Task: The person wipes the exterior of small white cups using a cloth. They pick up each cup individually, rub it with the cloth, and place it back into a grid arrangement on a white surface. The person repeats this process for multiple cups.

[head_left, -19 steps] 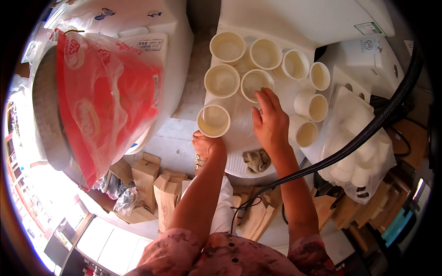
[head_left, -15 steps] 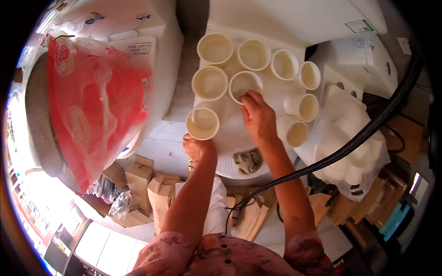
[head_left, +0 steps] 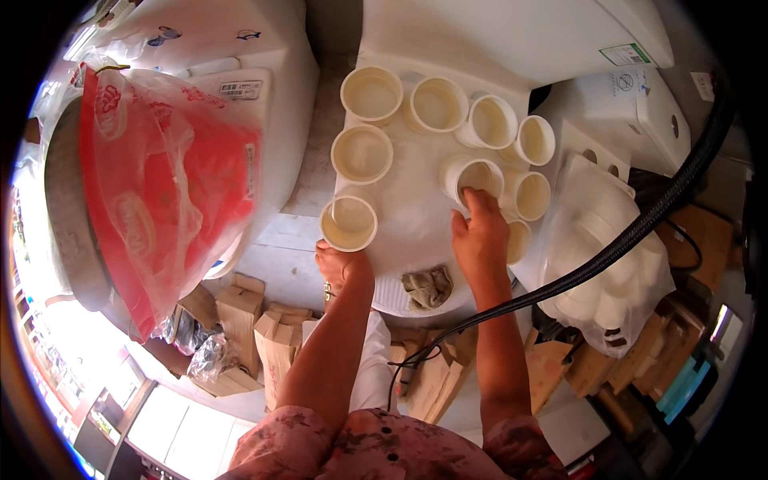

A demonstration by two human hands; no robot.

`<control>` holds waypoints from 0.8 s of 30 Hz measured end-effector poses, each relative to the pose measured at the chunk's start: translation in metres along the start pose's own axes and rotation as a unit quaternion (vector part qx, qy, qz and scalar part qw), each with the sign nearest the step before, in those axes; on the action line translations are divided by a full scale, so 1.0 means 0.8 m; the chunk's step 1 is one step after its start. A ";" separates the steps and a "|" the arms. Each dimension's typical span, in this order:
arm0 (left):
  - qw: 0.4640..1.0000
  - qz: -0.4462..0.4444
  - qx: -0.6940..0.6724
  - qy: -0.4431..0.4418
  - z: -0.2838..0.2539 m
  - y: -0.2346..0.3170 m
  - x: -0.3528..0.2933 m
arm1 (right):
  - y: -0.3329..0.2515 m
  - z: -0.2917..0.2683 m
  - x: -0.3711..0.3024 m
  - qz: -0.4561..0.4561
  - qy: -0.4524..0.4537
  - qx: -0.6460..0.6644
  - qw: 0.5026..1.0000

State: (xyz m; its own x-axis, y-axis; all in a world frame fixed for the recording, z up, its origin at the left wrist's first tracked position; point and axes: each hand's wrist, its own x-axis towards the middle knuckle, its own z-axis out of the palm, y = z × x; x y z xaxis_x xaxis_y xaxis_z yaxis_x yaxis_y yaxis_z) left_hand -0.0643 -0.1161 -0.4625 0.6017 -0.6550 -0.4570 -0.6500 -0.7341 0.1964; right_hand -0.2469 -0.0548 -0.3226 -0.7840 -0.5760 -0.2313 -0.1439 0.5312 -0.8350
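Several cream-white cups stand in rows on a white surface [head_left: 408, 232] with a rounded front edge. My right hand [head_left: 482, 240] grips one cup [head_left: 452, 180] by its near rim, fingers reaching inside; this cup tilts slightly beside the right-hand row. At the near left, my left hand [head_left: 344, 264] is closed at the near side of another cup [head_left: 349, 220], its fingertips partly hidden beneath it. Behind that cup stand a middle-left cup [head_left: 362, 153] and a far-left cup [head_left: 371, 94]. A crumpled brown-grey cloth [head_left: 427, 288] lies near the front edge.
A red and clear plastic bag [head_left: 176, 184] covers things at the left. A thick black cable [head_left: 624, 240] crosses the right side over a bagged white object [head_left: 608, 248]. Cardboard boxes [head_left: 240, 312] lie below. A white upright panel [head_left: 512, 36] rises behind the cups.
My right hand has moved right and slightly nearer with its cup, out of the middle and up to the right-hand row. My left hand stays at the near-left cup.
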 end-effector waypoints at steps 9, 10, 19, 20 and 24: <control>1.000 -0.013 -0.002 -0.003 0.010 -0.007 0.011 | -0.052 0.024 0.045 -0.270 0.034 -0.173 0.947; 1.000 -0.013 0.014 -0.001 0.006 -0.004 0.006 | -0.055 0.031 0.057 -0.273 0.026 -0.188 0.943; 0.998 -0.034 0.042 -0.020 -0.001 0.008 -0.001 | -0.050 0.071 0.113 -0.222 -0.021 -0.224 0.949; 0.998 -0.040 0.039 -0.020 -0.004 0.012 -0.005 | -0.048 0.070 0.113 -0.229 -0.011 -0.215 0.949; 0.999 -0.038 0.026 0.004 -0.004 0.009 -0.004 | -0.051 0.063 0.093 -0.302 0.013 -0.241 0.922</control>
State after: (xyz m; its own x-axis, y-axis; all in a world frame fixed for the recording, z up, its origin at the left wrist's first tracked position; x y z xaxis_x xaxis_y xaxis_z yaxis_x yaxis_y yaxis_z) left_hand -0.0696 -0.1198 -0.4564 0.6538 -0.5991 -0.4622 -0.6256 -0.7716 0.1151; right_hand -0.2690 -0.1511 -0.3311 -0.4865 -0.8454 0.2205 -0.8058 0.3366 -0.4871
